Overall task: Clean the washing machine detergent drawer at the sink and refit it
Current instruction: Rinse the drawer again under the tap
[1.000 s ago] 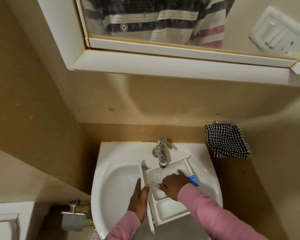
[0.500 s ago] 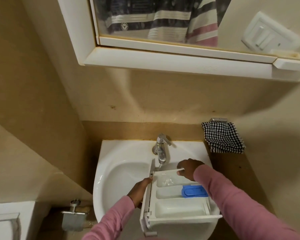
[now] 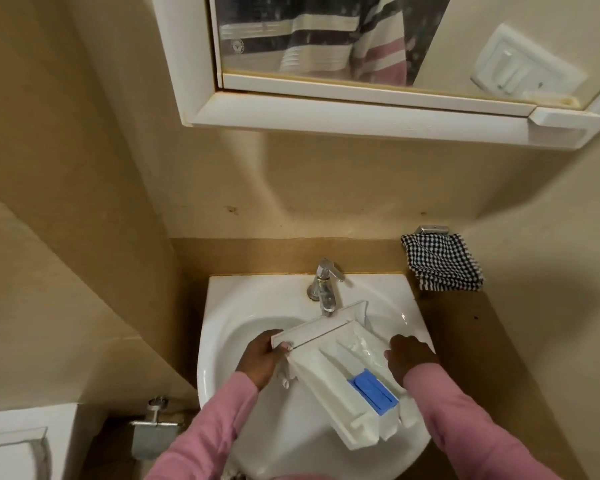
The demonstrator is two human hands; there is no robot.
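Observation:
The white detergent drawer [image 3: 329,372] with a blue insert [image 3: 373,393] is held tilted over the white sink [image 3: 229,327], its front panel up under the chrome tap [image 3: 324,289]. My left hand [image 3: 260,358] grips the left end of the front panel. My right hand [image 3: 409,358] holds the drawer's right side wall, fingers curled over its edge. Water shows in the compartment nearest the tap. Both sleeves are pink.
A black-and-white checked cloth [image 3: 442,263] hangs on a hook right of the sink. A white mirror cabinet [image 3: 361,112] juts out above. A metal toilet-paper holder [image 3: 156,434] is low on the left wall, beside a white cistern [image 3: 18,445].
The drawer has been turned and tilted so its front panel faces the tap. My right hand moved from inside the compartments to the drawer's right side; my left hand shifted to the front panel's end.

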